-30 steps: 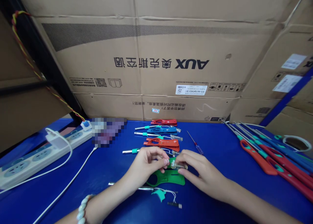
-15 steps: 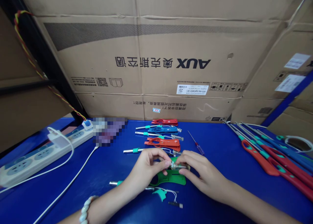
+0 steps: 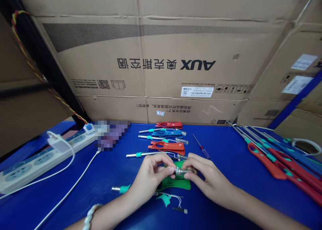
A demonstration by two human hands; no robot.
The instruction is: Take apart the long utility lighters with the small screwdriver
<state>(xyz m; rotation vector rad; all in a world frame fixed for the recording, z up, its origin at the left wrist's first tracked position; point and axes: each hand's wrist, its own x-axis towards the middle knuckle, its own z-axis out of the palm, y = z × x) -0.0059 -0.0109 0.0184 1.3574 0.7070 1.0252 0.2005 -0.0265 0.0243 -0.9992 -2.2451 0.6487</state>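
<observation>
Between my hands is a small clear lighter fuel tank [image 3: 185, 171] with a metallic part showing inside. My right hand [image 3: 205, 173] grips its right end between thumb and fingers. At the other end, my left hand [image 3: 157, 172] pinches a tiny whitish piece against the tank's tip, mostly hidden by the fingertips. Under both hands lie green lighter handle shells [image 3: 177, 183], partly covered. Closer to me rests a metal lighter tube [image 3: 117, 189] with a teal collar, half behind my left wrist. Beside it are a teal trigger [image 3: 164, 199] and a black igniter [image 3: 179, 210] on white wires.
Beyond my hands lie orange-red [image 3: 167, 146], blue [image 3: 167, 133] and red [image 3: 169, 125] handle shells with tubes and wires. A screwdriver [image 3: 202, 148] lies right of them. Long lighters [image 3: 289, 159] are piled at right. A power strip [image 3: 47, 156] stands left. Cardboard [image 3: 161, 39] walls the back.
My hands stay almost in place. The fuel tank has turned slightly in my fingers, and my left fingers press a little closer to its tip. The view has shifted very slightly.
</observation>
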